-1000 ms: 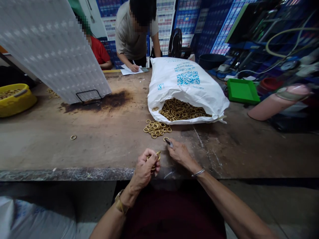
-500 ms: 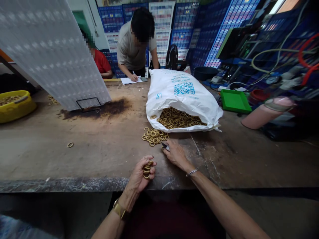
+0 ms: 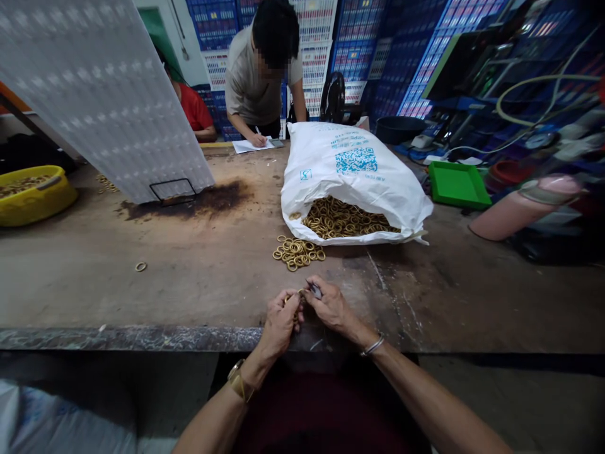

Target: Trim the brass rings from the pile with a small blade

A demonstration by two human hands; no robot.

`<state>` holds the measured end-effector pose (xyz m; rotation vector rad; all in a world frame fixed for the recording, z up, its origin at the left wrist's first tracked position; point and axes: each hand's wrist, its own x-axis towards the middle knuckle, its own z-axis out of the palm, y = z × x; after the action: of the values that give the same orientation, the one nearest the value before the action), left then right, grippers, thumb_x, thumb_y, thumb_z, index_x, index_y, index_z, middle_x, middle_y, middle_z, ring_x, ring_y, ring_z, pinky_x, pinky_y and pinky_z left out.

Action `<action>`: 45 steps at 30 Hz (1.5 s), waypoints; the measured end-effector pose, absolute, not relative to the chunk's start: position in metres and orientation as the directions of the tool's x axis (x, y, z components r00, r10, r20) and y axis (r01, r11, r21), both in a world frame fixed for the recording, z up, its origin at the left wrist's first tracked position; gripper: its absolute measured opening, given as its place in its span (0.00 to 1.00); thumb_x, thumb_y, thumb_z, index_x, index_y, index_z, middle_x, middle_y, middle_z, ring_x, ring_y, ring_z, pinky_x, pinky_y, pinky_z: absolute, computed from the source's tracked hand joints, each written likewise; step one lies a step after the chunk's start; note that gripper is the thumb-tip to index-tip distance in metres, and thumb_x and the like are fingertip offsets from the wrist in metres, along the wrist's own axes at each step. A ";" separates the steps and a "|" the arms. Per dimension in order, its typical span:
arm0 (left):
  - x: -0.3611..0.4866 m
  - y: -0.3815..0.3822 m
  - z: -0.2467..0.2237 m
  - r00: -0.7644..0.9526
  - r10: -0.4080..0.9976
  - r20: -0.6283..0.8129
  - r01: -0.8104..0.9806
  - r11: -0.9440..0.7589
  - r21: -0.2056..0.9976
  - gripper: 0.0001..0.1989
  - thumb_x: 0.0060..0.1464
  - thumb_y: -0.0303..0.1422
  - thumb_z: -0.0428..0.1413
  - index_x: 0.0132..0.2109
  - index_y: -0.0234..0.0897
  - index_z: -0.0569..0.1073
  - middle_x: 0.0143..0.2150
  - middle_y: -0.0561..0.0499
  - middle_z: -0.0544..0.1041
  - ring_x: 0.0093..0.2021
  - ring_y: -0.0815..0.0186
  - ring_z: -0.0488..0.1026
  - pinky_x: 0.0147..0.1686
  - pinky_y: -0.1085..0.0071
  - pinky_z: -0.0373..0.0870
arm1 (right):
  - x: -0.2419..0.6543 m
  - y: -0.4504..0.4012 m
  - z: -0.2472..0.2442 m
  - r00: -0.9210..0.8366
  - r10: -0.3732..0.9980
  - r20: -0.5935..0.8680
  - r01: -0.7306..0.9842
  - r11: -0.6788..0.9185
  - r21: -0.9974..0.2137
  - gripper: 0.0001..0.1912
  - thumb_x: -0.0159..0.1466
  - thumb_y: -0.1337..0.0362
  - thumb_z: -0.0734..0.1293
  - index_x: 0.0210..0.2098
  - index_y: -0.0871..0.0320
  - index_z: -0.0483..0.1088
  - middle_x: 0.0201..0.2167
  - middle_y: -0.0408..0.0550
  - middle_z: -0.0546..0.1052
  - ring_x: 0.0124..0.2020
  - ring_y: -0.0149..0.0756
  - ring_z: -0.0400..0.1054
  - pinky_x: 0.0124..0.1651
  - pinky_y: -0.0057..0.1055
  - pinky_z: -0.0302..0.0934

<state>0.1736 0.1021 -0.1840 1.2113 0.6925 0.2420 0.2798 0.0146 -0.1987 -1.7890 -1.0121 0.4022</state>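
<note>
Close to the table's front edge, my left hand [image 3: 278, 323] is closed around several gold-coloured rings [image 3: 295, 315], mostly covered by its fingers. My right hand [image 3: 334, 310] grips a small blade-like tool [image 3: 315, 291] with a dark tip; its exact kind is hard to make out. Between the two sets of fingertips a single gold-coloured ring [image 3: 300, 291] shows in part, touched by both hands. Just beyond lies a loose pile of rings [image 3: 299, 253]. Behind the pile, a white woven sack [image 3: 326, 167] rests on its side, its mouth facing me and full of similar rings.
One stray ring [image 3: 140, 267] lies left on the wooden table [image 3: 198, 277]. A yellow basin [image 3: 38, 203] of rings, a white panel [image 3: 118, 107], a green tray [image 3: 458, 184] and a pink bottle [image 3: 524, 208] stand around. Across the table a person [image 3: 262, 82] writes on paper.
My right hand has come back from the ring pile to meet my left hand. The left hand has turned, its thumb now at a ring between the hands. The view has shifted slightly.
</note>
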 end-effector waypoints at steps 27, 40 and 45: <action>0.163 0.108 -0.183 0.853 0.391 -0.345 0.102 0.525 0.845 0.17 0.49 0.43 0.56 0.34 0.33 0.63 0.25 0.55 0.66 0.18 0.76 0.62 0.14 0.81 0.55 | 0.280 0.022 -0.195 0.618 0.779 -0.106 0.057 -0.178 -0.982 0.12 0.54 0.57 0.60 0.26 0.61 0.64 0.17 0.40 0.63 0.17 0.26 0.54 0.22 0.22 0.50; 0.163 0.108 -0.186 0.820 0.489 -0.298 0.053 0.454 0.889 0.17 0.49 0.45 0.55 0.34 0.34 0.63 0.23 0.56 0.66 0.18 0.76 0.61 0.15 0.80 0.56 | 0.268 0.015 -0.206 0.458 0.881 0.121 0.576 -0.190 -0.795 0.05 0.54 0.73 0.58 0.26 0.60 0.63 0.21 0.43 0.67 0.21 0.29 0.59 0.26 0.22 0.49; 0.159 0.109 -0.186 0.816 0.521 -0.250 0.057 0.358 0.932 0.19 0.49 0.47 0.55 0.32 0.34 0.63 0.22 0.55 0.65 0.18 0.76 0.61 0.15 0.80 0.56 | 0.271 0.015 -0.203 0.419 0.907 0.032 0.617 -0.258 -0.743 0.06 0.57 0.73 0.58 0.30 0.60 0.65 0.24 0.44 0.70 0.24 0.30 0.62 0.28 0.22 0.50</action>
<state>0.1592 0.1086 -0.1860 1.1817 0.5709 0.3206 0.2706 0.0152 -0.2027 -1.9830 -1.2888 0.5355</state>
